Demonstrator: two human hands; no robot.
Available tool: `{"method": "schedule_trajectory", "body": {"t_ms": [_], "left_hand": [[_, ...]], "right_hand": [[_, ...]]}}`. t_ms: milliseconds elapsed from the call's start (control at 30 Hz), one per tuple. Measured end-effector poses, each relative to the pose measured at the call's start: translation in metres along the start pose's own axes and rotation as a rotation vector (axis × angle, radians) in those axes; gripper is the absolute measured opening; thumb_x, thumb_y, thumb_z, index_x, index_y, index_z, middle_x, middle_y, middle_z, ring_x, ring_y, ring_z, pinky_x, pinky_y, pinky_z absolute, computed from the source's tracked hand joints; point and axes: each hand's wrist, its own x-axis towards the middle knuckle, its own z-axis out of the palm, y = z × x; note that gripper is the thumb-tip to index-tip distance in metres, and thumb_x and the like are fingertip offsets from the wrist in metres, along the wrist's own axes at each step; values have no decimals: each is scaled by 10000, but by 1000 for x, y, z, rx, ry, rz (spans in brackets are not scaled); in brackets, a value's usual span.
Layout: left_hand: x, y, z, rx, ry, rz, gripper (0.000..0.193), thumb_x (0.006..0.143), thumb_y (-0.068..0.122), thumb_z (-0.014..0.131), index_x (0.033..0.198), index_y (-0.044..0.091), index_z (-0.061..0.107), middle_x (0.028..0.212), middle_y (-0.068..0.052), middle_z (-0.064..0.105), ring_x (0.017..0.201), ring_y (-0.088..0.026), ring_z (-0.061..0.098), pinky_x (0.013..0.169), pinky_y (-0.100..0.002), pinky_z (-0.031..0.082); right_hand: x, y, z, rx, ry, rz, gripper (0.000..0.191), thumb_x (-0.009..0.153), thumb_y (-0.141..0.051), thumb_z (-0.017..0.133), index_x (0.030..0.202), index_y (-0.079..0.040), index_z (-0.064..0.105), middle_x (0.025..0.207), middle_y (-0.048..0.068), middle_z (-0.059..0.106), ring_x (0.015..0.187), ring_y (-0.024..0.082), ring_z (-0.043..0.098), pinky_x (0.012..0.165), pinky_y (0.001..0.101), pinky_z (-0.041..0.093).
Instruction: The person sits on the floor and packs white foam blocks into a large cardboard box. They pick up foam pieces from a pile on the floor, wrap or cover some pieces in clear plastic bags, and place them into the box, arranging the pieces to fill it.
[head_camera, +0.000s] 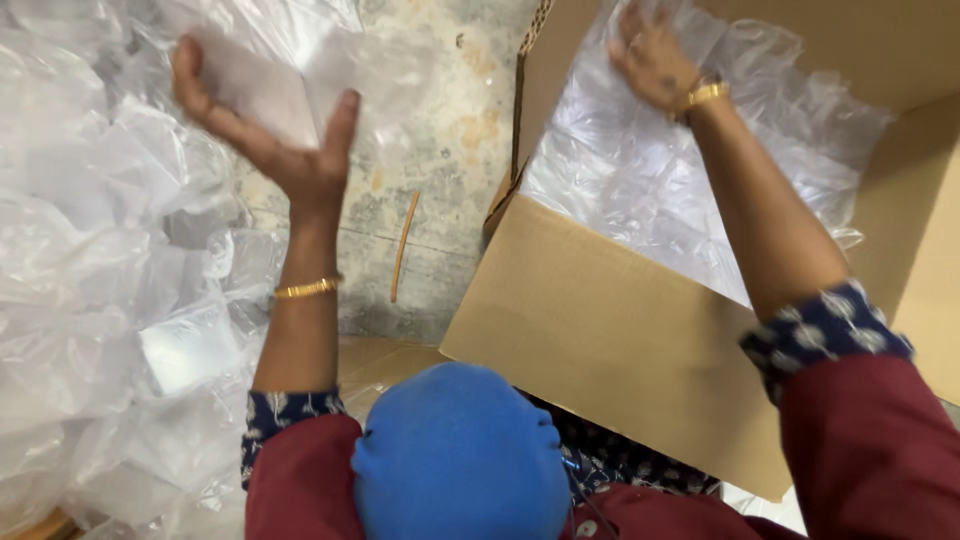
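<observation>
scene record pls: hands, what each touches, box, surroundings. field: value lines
left hand: raised, fingers spread, gripping a clear plastic bag
right hand: inside the cardboard box, on the clear plastic liner
box state: open, flaps up, lined with plastic
left side: heap of clear plastic bags
floor: worn concrete floor with a thin brown strip lying on it
wrists: gold bangle on the left, another on the right
sleeves: dark red over blue patterned cuffs
</observation>
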Motion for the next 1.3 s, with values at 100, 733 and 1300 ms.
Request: {"method": "schedule_trajectory", "body": {"t_ms": [100,733,1300], "left_hand": [[12,76,7,31,-88,394,884,878,520,798,1545,188,325,1522,-168,323,1426,-348,333,1225,-525,250],[-60,-14,-147,863,-716,-601,864,822,372,847,1513,70,425,1467,-316,373,1338,-481,363,1072,-580,371],[-137,52,-94,552,-563,-383,1061,718,595,866,1550,201,340,1325,-209,461,1311,-398,412,1133,-731,146]], "right_hand": [[-69,-69,-31,605,-70,165,793,1063,-551,298,1637,-46,87,1662,139,350,1566,358,270,1269,483,190],[-194,2,42,316,-302,619,756,1095,-482,420,1542,77,177,1527,338,235,1396,468,199,1110,565,200],[-184,-185,-39,378,403,1,354,1076,-142,692,1388,-76,537,1462,145,513,1378,318,498,1167,411,461]]}}
